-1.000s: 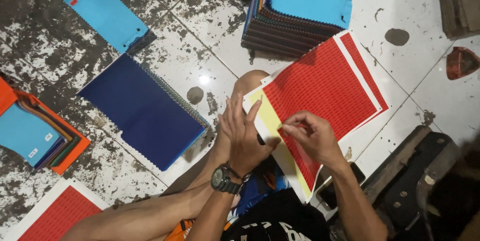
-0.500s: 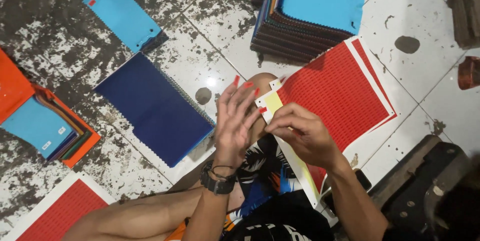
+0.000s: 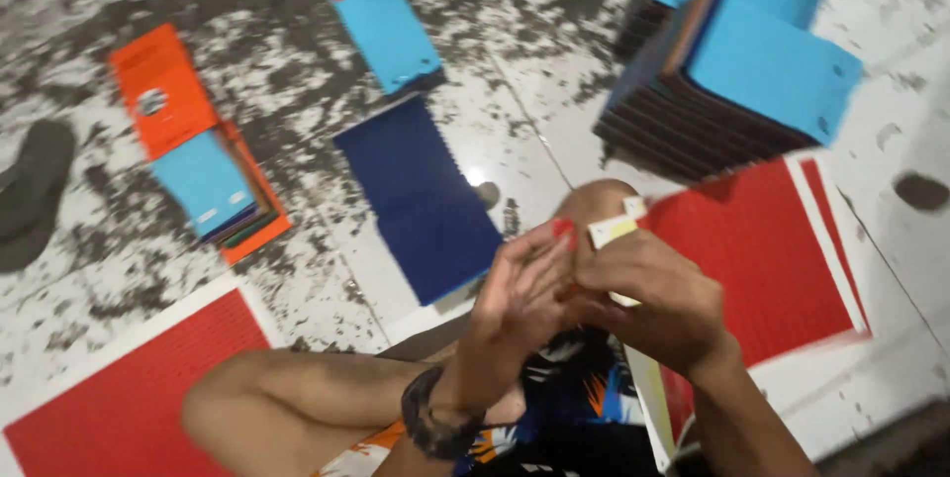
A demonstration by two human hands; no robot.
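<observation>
sticker sheet [image 3: 633, 378] — half hidden behind right hand [image 3: 658, 304]

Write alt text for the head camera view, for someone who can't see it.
Seen from above, a seated person's left hand and right hand meet over a pale yellow strip, the right hand gripping it. On the speckled floor around them lie red sheets, a dark blue notebook, a light blue cover and a stack of notebooks.
</observation>
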